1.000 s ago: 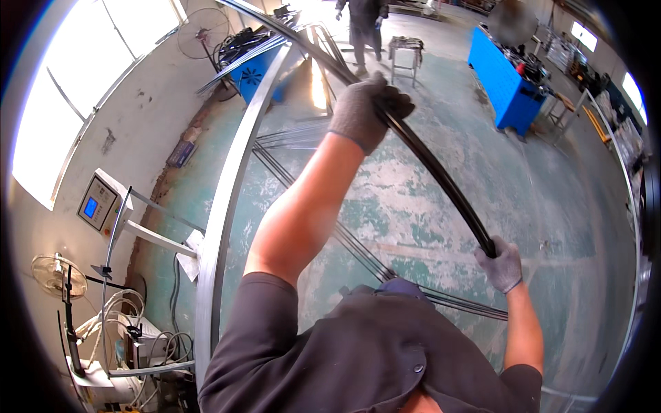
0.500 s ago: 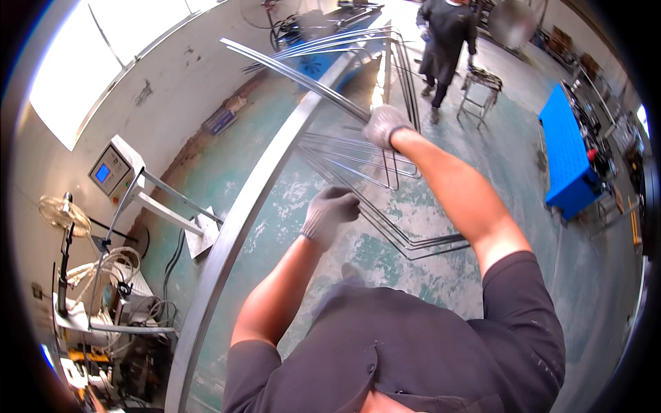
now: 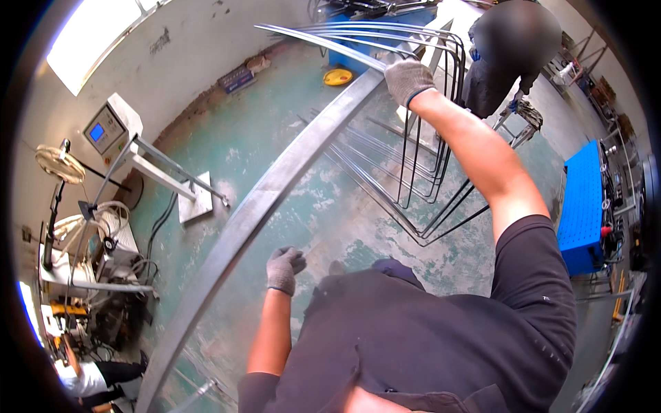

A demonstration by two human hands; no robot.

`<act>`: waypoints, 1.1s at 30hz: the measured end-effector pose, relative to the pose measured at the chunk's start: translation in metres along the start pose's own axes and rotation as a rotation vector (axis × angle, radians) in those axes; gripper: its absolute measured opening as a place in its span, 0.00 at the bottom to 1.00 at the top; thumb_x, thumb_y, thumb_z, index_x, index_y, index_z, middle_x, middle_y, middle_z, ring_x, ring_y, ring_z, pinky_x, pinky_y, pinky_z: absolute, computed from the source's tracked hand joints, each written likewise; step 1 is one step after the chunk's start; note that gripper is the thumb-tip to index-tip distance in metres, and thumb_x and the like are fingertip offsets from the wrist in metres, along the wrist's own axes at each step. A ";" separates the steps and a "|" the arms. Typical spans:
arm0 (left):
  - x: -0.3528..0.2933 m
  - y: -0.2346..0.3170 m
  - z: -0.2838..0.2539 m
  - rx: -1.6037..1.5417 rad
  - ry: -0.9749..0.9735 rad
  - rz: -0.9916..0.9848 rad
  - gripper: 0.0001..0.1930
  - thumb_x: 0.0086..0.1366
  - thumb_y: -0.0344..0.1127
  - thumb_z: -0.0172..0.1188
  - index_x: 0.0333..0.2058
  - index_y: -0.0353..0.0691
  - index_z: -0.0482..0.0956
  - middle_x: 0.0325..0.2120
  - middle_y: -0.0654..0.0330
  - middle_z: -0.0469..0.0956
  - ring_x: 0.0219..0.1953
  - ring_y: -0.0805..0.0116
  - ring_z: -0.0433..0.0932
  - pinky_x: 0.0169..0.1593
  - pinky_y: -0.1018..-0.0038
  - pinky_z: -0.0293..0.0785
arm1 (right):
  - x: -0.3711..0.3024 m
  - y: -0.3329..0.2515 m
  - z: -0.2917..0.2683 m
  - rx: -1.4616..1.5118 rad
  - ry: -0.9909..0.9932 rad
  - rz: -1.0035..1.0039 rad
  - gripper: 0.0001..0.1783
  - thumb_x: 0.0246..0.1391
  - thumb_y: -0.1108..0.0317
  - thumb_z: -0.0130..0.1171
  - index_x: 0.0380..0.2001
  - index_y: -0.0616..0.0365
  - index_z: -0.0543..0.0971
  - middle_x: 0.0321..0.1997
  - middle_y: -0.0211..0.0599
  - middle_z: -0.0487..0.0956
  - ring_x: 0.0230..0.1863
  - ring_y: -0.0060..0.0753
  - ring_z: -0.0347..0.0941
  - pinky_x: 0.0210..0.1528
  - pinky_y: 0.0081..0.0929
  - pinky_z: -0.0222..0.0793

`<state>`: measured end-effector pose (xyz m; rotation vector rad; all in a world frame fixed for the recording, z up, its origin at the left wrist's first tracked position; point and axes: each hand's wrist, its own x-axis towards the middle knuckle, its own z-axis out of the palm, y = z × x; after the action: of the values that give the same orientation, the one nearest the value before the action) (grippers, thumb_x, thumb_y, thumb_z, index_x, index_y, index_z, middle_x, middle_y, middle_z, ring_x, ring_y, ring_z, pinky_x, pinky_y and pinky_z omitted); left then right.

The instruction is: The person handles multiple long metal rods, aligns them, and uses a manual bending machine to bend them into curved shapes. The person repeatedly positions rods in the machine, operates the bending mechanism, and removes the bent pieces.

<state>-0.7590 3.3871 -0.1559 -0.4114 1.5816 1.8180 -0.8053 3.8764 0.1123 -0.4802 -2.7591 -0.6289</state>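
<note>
1. While the gloved right hand point(image 3: 407, 79) grips the long steel beam point(image 3: 268, 199)'s far end, its curled left hand point(image 3: 284, 268) hangs empty beside it.
2. One-handed, that beam could slip toward the bent rods point(image 3: 420, 172) just right of it.

Bright daylight from window point(image 3: 89, 34); fisheye bending, dark rim.

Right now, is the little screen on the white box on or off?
On. The small screen on the white control box by the wall glows bright blue.
</note>
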 end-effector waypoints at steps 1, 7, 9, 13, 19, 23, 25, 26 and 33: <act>0.002 -0.006 0.001 -0.021 0.055 0.004 0.13 0.66 0.30 0.64 0.47 0.34 0.75 0.32 0.53 0.82 0.29 0.59 0.83 0.37 0.63 0.85 | 0.000 0.010 0.006 -0.018 0.073 -0.012 0.13 0.58 0.67 0.56 0.39 0.57 0.88 0.39 0.52 0.87 0.41 0.51 0.86 0.42 0.45 0.82; -0.027 -0.047 0.046 -0.236 0.188 0.062 0.12 0.70 0.32 0.59 0.49 0.34 0.74 0.37 0.52 0.82 0.34 0.59 0.84 0.40 0.62 0.85 | -0.016 0.064 -0.024 0.045 0.046 -0.141 0.13 0.62 0.64 0.54 0.43 0.53 0.84 0.38 0.55 0.85 0.43 0.59 0.84 0.46 0.54 0.79; -0.039 -0.067 0.066 -0.244 0.175 0.041 0.11 0.71 0.32 0.59 0.49 0.35 0.74 0.36 0.53 0.82 0.33 0.59 0.84 0.40 0.63 0.85 | -0.019 0.083 -0.030 0.083 -0.011 -0.147 0.15 0.65 0.59 0.55 0.46 0.53 0.84 0.40 0.56 0.85 0.45 0.58 0.84 0.49 0.51 0.79; -0.070 -0.107 0.106 -0.271 0.153 0.029 0.11 0.71 0.33 0.61 0.48 0.36 0.75 0.35 0.54 0.82 0.33 0.60 0.84 0.40 0.63 0.85 | -0.052 0.101 -0.067 0.362 -0.099 -0.174 0.12 0.58 0.65 0.58 0.41 0.56 0.84 0.40 0.49 0.86 0.45 0.53 0.83 0.51 0.46 0.77; -0.122 -0.144 0.118 -0.255 0.189 0.069 0.13 0.71 0.33 0.61 0.50 0.35 0.76 0.37 0.54 0.83 0.34 0.62 0.84 0.40 0.65 0.85 | -0.115 0.117 -0.139 0.445 -0.345 -0.008 0.18 0.67 0.60 0.55 0.50 0.60 0.84 0.47 0.50 0.85 0.49 0.48 0.82 0.53 0.44 0.76; -0.146 -0.182 0.116 -0.203 0.158 0.053 0.14 0.69 0.32 0.62 0.50 0.35 0.76 0.35 0.55 0.82 0.32 0.64 0.83 0.38 0.67 0.85 | -0.177 0.153 -0.166 0.403 -0.299 -0.001 0.22 0.65 0.57 0.58 0.56 0.58 0.81 0.53 0.50 0.82 0.55 0.48 0.78 0.59 0.42 0.72; -0.157 -0.208 0.110 -0.198 0.140 0.059 0.14 0.68 0.32 0.63 0.49 0.34 0.76 0.34 0.56 0.82 0.30 0.65 0.83 0.36 0.68 0.84 | -0.213 0.162 -0.189 0.392 -0.247 -0.055 0.22 0.65 0.54 0.59 0.54 0.58 0.82 0.47 0.49 0.83 0.49 0.47 0.79 0.52 0.38 0.72; -0.165 -0.228 0.101 -0.176 0.166 0.041 0.14 0.69 0.33 0.63 0.50 0.34 0.76 0.34 0.56 0.82 0.30 0.65 0.83 0.36 0.67 0.84 | -0.222 0.161 -0.196 0.401 -0.221 -0.107 0.23 0.64 0.52 0.59 0.52 0.58 0.83 0.45 0.48 0.84 0.46 0.46 0.79 0.48 0.37 0.73; -0.207 -0.355 0.081 -0.106 0.268 -0.154 0.17 0.67 0.33 0.66 0.50 0.33 0.75 0.26 0.63 0.75 0.19 0.75 0.72 0.19 0.76 0.68 | -0.342 0.280 -0.279 0.463 0.072 -0.130 0.21 0.63 0.51 0.63 0.45 0.58 0.86 0.33 0.45 0.85 0.31 0.39 0.79 0.33 0.29 0.71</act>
<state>-0.3574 3.4151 -0.2706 -0.8332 1.5832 1.7889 -0.3378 3.8994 0.3452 -0.1703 -2.7552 -0.0198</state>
